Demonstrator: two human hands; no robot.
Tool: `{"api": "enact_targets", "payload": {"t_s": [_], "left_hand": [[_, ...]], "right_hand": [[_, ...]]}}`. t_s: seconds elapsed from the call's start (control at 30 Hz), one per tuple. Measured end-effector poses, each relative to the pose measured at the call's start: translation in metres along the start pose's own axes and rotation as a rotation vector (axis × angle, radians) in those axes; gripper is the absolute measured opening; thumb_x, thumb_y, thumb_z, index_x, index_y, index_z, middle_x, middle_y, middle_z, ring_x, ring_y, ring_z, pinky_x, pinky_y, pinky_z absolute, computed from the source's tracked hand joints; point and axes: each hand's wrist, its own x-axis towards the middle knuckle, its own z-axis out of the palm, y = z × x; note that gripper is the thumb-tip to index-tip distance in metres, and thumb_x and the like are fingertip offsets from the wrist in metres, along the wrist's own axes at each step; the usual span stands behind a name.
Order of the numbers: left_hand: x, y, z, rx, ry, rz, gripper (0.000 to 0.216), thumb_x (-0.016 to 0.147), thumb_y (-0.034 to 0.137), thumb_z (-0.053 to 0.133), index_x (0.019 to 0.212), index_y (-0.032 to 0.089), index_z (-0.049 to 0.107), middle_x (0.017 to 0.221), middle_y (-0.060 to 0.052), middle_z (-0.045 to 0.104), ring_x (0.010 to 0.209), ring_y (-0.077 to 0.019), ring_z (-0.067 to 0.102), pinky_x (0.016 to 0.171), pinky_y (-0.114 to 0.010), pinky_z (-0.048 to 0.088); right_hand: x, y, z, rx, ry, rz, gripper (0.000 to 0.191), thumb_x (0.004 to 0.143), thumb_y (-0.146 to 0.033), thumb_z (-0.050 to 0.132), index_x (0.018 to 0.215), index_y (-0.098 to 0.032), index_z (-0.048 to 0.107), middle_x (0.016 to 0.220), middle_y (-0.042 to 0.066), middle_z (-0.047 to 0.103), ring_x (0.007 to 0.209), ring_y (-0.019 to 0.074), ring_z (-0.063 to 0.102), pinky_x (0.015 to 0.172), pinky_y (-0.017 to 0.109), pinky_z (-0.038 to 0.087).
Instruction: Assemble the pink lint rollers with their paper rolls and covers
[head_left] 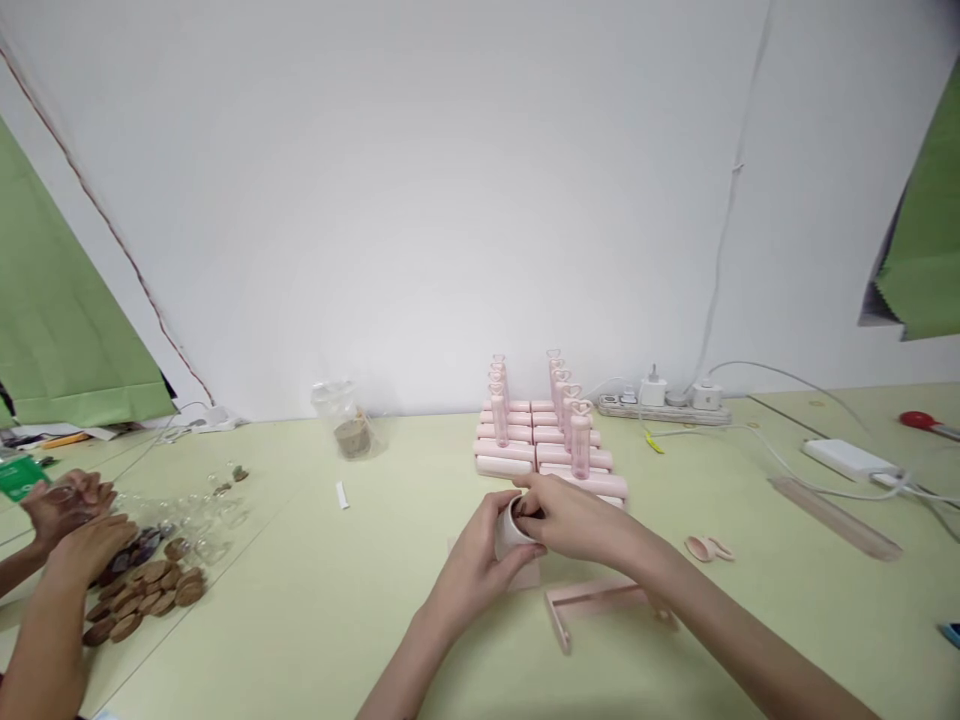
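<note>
- Holding a small pale cylinder (513, 527) two-handed at frame centre. The left hand (474, 565) cups it from below, grip wrapped round the body. The right hand (576, 520) is closed over its top end, fingertips at the open mouth.
- Can't tell what the right fingertips work on inside the mouth; knuckles hide it.
- Judgement: hold the left grip firm as the anchor and do the fine work with the right only. Work low over the surface (315, 620) so a slip lands soft.
- Just behind the hands is a block of pink tubes (517, 450), some upright. Mind the right wrist near them.
- Lower right of the hands a pink frame (592, 598) lies flat, with a pink scoop (708, 548) further right.
- Far left, a co-worker's hands (67, 515) are by the corks (146, 590), well apart.
</note>
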Motion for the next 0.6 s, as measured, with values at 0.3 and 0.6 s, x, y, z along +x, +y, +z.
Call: {"api": "enact_targets", "payload": {"t_s": [0.3, 0.6], "left_hand": [[0.007, 0.01, -0.024, 0.376, 0.009, 0.025, 0.051, 0.077, 0.042, 0.051, 0.123, 0.027, 0.035, 0.102, -0.004, 0.053, 0.094, -0.019, 0.049, 0.081, -0.031, 0.04], [-0.011, -0.015, -0.003, 0.783, -0.287, -0.111, 0.055, 0.077, 0.037, 0.049, 0.128, 0.024, 0.032, 0.119, -0.01, 0.043, 0.101, -0.025, 0.045, 0.08, -0.035, 0.041]], "right_hand": [[-0.04, -0.032, -0.06, 0.65, 0.762, -0.246, 0.023, 0.088, -0.039, 0.031, 0.078, -0.023, 0.044, 0.072, -0.002, 0.05, 0.063, 0.0131, 0.055, 0.057, 0.025, 0.045], [-0.054, 0.006, -0.039, -0.064, 0.173, -0.121, 0.023, 0.085, -0.039, 0.036, 0.085, -0.023, 0.053, 0.081, 0.002, 0.055, 0.066, 0.0156, 0.056, 0.059, 0.027, 0.042]]}}
